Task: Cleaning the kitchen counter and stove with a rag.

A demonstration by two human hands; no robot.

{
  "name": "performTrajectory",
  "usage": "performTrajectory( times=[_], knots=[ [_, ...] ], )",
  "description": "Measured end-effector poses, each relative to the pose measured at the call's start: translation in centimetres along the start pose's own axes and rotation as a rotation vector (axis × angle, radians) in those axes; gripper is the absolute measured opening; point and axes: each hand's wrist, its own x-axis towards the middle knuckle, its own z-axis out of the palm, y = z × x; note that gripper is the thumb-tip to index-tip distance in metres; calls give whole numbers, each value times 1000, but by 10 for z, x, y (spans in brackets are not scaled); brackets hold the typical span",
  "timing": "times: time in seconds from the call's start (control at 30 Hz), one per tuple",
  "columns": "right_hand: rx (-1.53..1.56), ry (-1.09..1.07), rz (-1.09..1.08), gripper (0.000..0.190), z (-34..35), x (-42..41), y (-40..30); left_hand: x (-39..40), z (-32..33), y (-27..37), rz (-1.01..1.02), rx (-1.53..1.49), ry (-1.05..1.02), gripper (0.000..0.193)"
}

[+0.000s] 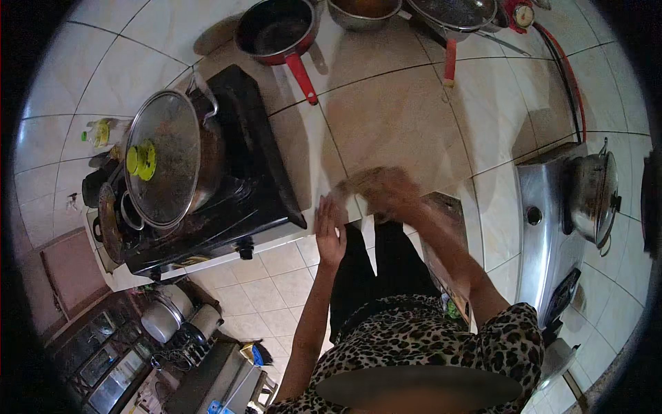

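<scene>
My left hand (330, 234) lies at the near edge of the tiled countertop (393, 119), its fingers extended and nothing seen in it. Close beside it on the right, my right hand (395, 190) is blurred over the counter. Something brownish seems to be at its fingers, but the blur hides what it is and whether it is held. To the left, a large pot with a glass lid (165, 160) and a yellow-green knob sits on a black gas stove (258, 176). Beyond my hands stands a red-handled saucepan (282, 31).
A metal pot (364, 13) and a lidded pan (455, 15) stand at the back. On the right, another lidded pot (592, 194) sits on a steel stove (551, 207). Red and black hoses (569, 88) run along the wall. Stacked pots (165, 313) are at lower left.
</scene>
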Motion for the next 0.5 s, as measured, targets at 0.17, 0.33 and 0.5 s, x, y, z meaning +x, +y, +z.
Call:
performTrajectory(
  times=[0.17,0.33,0.5],
  knots=[
    [-195,312,481,36,15,7,127,4,8,-6,156,2,-11,42],
    [-377,387,731,40,35,78,92,2,-4,1,161,-105,47,41],
    [-263,338,109,38,114,44,-41,-26,-14,-17,-84,-602,17,37]
  ],
)
